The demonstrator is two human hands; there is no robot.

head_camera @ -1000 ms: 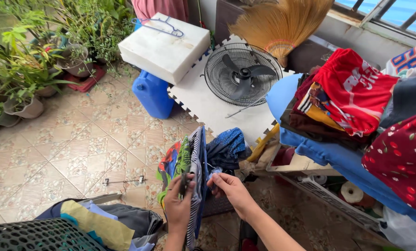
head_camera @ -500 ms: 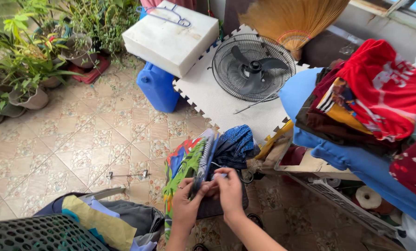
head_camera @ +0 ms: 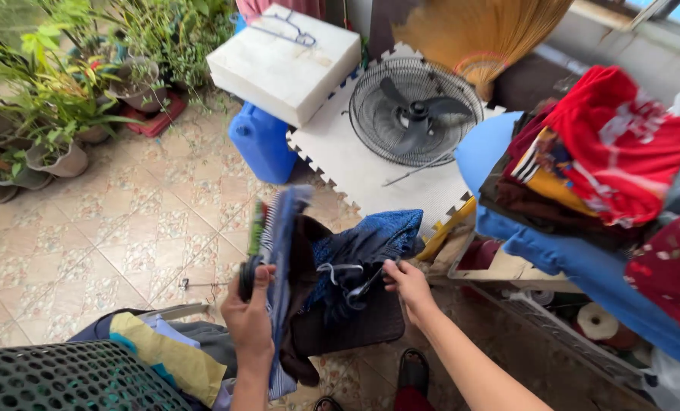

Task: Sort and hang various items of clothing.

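Both hands grip apart: left hand (head_camera: 250, 320) pinching hung clothes (head_camera: 279, 251), right hand (head_camera: 407, 283) tugging the blue garment (head_camera: 367, 247); pull steadily sideways.

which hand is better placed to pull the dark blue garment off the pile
Right. The right hand already pinches the dark blue garment, while the left hand is busy gripping the bundle of hung clothes.

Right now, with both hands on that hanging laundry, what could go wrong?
1. The left hand pinches a bunch of striped and colourful garments at one edge; that grip may slip and drop them on the tiled floor.
2. The right hand tugs the dark blue patterned cloth; it may snag.
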